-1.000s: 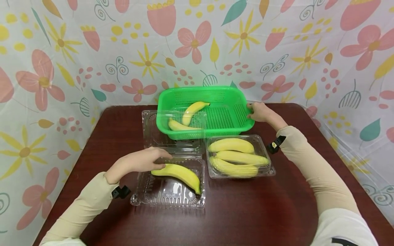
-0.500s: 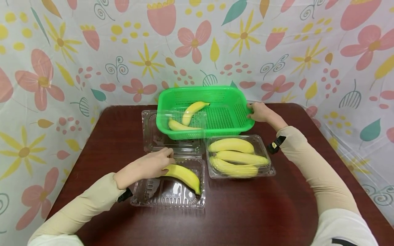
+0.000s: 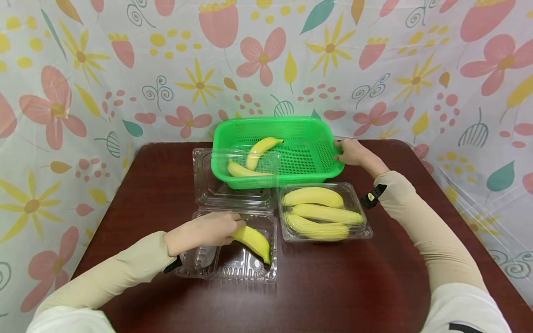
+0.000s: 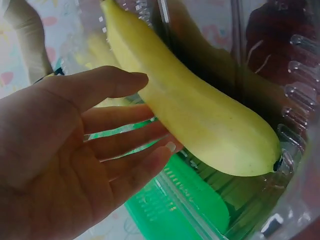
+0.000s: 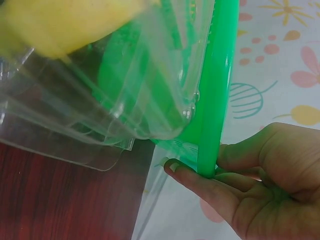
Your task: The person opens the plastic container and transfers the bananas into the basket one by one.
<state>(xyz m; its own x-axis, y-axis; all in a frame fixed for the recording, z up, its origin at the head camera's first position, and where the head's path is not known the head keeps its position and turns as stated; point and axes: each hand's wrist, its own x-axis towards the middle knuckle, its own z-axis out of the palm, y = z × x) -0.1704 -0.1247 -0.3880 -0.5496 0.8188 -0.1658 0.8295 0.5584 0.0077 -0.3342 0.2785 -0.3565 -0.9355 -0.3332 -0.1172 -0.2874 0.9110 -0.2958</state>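
Observation:
My left hand (image 3: 212, 229) reaches into the base of an opened clear plastic clamshell (image 3: 250, 273), beside the left part of a lone banana (image 3: 255, 241). In the left wrist view, the thumb tip meets the edge of that banana (image 4: 210, 110), while the other fingers, nearly straight, reach its near side; their tips are partly hidden. At the back right, my right hand (image 3: 351, 151) pinches the right-hand rim of a green plastic basket (image 3: 291, 178). The right wrist view has thumb and fingers on either side of this rim (image 5: 212, 135).
Two bananas (image 3: 261, 150) lie in the basket, partly behind the raised clamshell lid (image 3: 208, 180). A closed clamshell (image 3: 367, 231) with several bananas stands right of the open one. The dark red table (image 3: 333, 282) backs onto a flowered curtain (image 3: 162, 55).
My left hand has moved right and slightly down, from the banana's left end further along it. The banana stays put. My right hand keeps its place on the basket rim.

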